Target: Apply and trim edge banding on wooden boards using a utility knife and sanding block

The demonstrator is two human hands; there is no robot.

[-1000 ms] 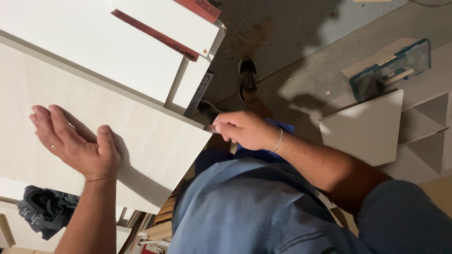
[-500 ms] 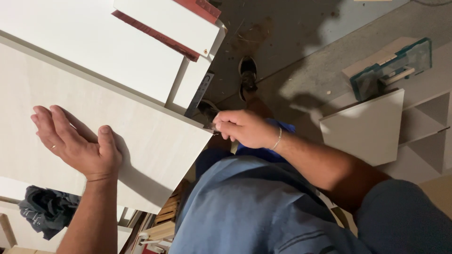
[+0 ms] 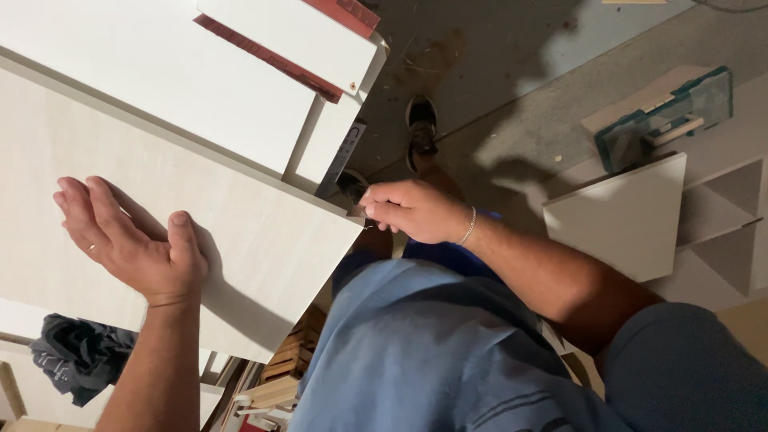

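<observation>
Left hand [image 3: 128, 244] open, flat against pale board [image 3: 240, 240] at 9 o'clock. Right hand [image 3: 412, 210] pinched shut on sth small at board's corner, 12 o'clock; can't tell what. Board prob. stiff, heavy, slick-faced: grip by edges.

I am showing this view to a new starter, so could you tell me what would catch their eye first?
The big pale board filling the left side stands out first, with the left hand laid flat and open on it. At its right corner the right hand pinches something small. Behind, on the dusty floor, lies a teal-edged case.
</observation>
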